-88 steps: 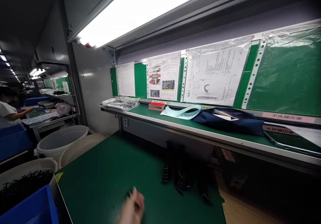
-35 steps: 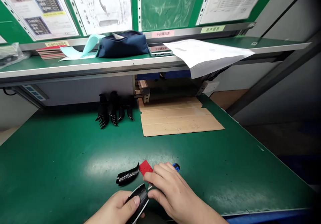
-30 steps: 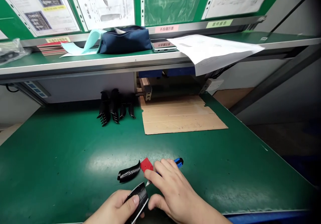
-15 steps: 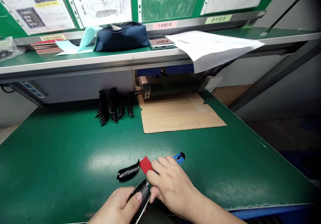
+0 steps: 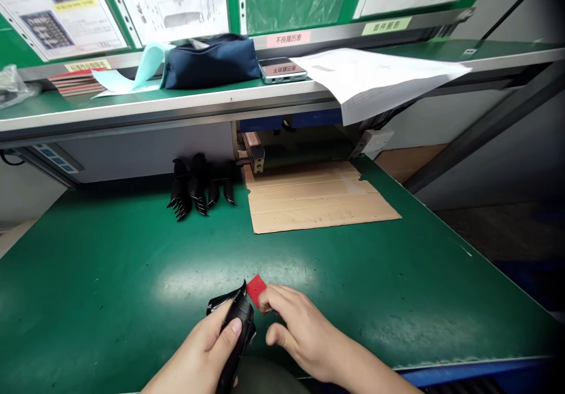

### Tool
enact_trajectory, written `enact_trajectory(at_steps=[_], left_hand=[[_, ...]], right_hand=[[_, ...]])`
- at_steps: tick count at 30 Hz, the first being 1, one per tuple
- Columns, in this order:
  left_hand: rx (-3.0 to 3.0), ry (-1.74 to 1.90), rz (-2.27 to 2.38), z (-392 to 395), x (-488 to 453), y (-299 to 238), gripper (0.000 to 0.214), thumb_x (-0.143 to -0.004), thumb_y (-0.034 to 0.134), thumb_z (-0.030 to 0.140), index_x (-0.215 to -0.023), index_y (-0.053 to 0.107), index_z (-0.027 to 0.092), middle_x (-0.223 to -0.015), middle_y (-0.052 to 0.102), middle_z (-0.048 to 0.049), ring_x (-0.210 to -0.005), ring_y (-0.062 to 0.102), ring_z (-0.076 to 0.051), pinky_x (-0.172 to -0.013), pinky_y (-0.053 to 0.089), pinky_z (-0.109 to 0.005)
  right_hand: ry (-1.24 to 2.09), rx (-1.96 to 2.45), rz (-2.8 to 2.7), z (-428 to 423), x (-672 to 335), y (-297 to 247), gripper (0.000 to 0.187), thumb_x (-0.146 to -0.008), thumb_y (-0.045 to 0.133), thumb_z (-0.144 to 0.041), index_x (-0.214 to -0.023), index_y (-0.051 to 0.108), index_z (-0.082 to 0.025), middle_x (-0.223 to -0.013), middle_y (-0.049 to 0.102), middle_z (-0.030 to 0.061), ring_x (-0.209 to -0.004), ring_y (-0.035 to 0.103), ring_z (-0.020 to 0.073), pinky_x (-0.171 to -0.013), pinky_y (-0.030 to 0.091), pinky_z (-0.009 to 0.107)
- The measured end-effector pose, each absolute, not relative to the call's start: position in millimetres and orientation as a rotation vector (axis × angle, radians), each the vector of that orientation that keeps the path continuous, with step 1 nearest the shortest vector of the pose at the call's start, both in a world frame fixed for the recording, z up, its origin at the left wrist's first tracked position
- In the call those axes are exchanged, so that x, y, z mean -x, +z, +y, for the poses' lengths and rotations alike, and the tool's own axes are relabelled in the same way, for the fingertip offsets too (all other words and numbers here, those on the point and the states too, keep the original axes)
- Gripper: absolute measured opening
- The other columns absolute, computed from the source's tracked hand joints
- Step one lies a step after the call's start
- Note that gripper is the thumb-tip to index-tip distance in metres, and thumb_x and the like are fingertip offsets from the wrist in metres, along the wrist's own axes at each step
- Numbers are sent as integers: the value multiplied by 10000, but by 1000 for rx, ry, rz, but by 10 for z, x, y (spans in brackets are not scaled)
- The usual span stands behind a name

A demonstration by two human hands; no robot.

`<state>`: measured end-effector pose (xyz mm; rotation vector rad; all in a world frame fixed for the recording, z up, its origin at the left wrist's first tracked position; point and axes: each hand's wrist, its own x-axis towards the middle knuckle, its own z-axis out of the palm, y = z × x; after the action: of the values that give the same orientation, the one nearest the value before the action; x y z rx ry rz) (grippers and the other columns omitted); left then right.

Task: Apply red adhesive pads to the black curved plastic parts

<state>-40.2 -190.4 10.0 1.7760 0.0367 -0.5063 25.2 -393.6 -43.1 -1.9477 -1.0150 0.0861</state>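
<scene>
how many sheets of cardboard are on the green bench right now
1. The cardboard lies flat at the back of the bench, right of the black combs, with its far edge under the shelf. More could lie hidden beneath that.

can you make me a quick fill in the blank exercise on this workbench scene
1. The left hand grips a ____ curved plastic part.
2. The right hand touches a small ____ piece.
3. The flat cardboard sheet lies on the ____ table.
4. The phone on the shelf lies beside a navy ____.

Missing words: black; red; green; pouch
</scene>
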Motion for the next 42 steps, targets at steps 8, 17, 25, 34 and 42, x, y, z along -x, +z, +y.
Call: enact_trajectory(at_steps=[8,17,25,34,42], left_hand=[[-1491,-469,191,-1965,440,8,587,-908,484,522,-1308,327,122,-752,600,-31,-554,547,-109,-570,370,-222],[-1604,-322,210,-2020,481,-158,589,-882,467,586,-1214,402,103,-749,574,-35,-413,436,-61,-407,306,-182],[-1823,-373,166,-2038,503,-48,537,-888,407,630,-1074,445,128,-687,529,2,-450,450,-69,-446,358,-194],[-1879,-343,86,-1995,510,-178,478,-920,369,590,-1065,445,141,-754,453,-8,-518,434,-78,-478,386,-208],[-1923,-358,121,-1994,503,-23,550,-889,378,640,-1152,417,158,-762,461,-2,-571,448,-109,-532,389,-231]], right_hand=[[-485,2347,-1015,-3792,-176,-581,520,-815,449,-685,-986,510,-198,-877,471,36,-785,327,185,-715,233,332],[-524,2437,-1069,-3763,-235,-567,480,-883,393,-638,-828,479,-169,-838,480,37,-771,300,187,-690,204,347],[-562,2412,-1225,-3758,-292,-614,309,-894,518,-452,-768,476,-173,-767,486,25,-703,275,175,-630,145,340],[257,1881,-1172,-3838,-290,-671,559,-908,343,-655,-717,455,-141,-659,461,2,-622,362,103,-626,287,266],[195,1911,-646,-4154,-294,-596,574,-929,219,-661,-736,410,-156,-721,521,70,-685,473,150,-629,367,271]])
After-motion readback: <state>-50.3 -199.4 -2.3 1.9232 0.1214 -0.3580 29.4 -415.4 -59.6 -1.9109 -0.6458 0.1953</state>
